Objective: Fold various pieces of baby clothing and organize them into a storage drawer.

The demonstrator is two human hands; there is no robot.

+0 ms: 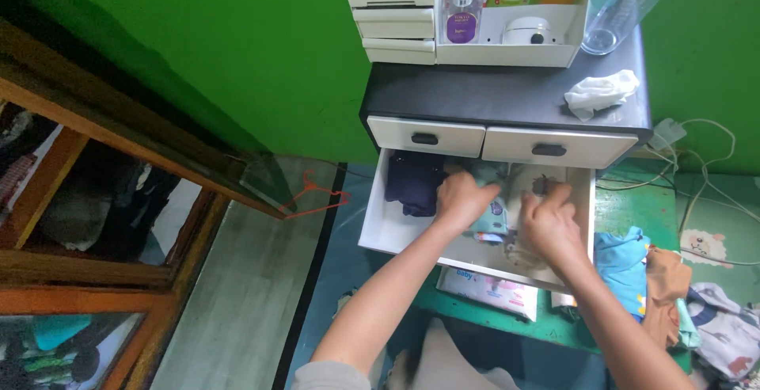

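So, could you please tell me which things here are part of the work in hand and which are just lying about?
In hand:
left hand and right hand, both on folded clothes
open white drawer
navy garment

Lying about:
white cloth
bottles
orange hanger
clothes pile

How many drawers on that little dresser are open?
1. The wide white drawer is pulled out, both hands inside. Two small drawers above are shut. Lower ones may be hidden.

Two hands (pixel 463 198), three drawers (pixel 396 235)
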